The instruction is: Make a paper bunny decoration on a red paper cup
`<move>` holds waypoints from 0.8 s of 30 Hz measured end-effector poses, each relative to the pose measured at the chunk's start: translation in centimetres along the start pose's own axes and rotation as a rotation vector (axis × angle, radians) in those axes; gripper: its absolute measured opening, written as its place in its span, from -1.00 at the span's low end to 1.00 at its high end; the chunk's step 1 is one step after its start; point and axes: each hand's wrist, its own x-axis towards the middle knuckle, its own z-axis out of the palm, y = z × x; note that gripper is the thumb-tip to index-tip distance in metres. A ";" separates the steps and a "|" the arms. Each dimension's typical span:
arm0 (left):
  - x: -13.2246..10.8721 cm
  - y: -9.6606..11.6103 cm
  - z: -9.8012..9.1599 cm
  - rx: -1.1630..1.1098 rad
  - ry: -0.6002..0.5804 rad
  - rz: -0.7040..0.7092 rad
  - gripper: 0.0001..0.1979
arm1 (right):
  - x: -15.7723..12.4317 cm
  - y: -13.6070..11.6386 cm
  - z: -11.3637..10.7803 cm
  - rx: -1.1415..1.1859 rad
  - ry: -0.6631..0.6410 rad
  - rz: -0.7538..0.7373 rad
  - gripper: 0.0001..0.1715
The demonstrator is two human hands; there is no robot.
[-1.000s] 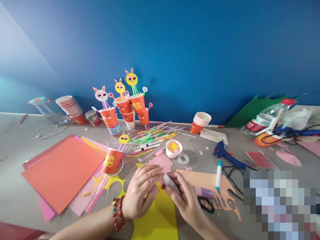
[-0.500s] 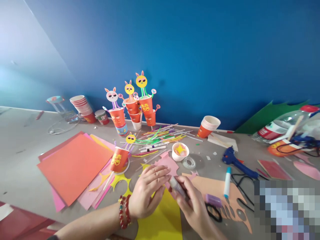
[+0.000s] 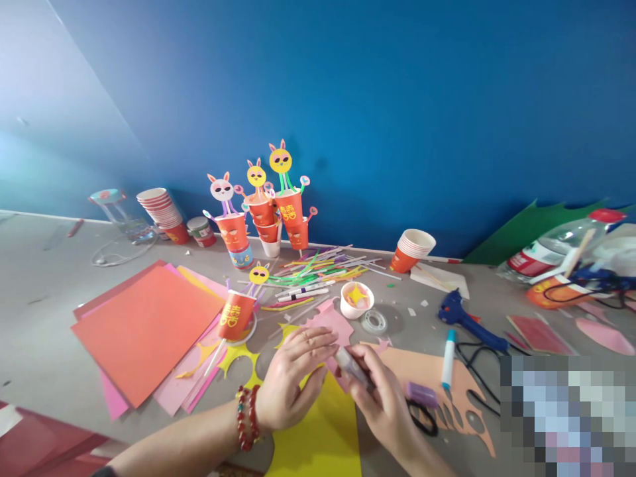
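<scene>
On my remote view, yellow sheet (image 3: 322,440) lies nearest. Left hand (image 3: 297,379): fingers slightly bent, close together; whether they hold something, I cannot tell. Right hand (image 3: 385,401): fingers closed around pale tube (image 3: 350,364), tube end just beside left hand. Step in hand, I judge, is handling tube; next move calls for steady grip. Red cup (image 3: 237,318), tilted, carries yellow-faced paper figure (image 3: 259,273). White cup (image 3: 352,310) holds yellow and pink scraps (image 3: 357,295).
</scene>
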 end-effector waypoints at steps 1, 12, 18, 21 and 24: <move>0.0 0.0 0.0 -0.005 0.004 -0.002 -0.52 | 0.0 0.0 0.0 0.006 -0.002 0.003 -0.77; -0.2 -0.4 0.6 0.042 0.039 0.006 -0.54 | 0.4 -0.4 -0.1 0.033 0.024 -0.001 -0.82; -0.3 -0.5 0.7 0.048 0.025 -0.007 -0.52 | 0.5 -0.4 -0.1 0.049 0.020 -0.004 -0.83; -0.3 -0.6 0.7 0.047 0.020 -0.020 -0.55 | 0.5 -0.4 -0.1 0.045 0.026 -0.001 -0.83; -0.3 -0.7 0.7 0.040 0.017 -0.040 -0.56 | 0.5 -0.6 -0.1 0.017 0.038 -0.011 -0.82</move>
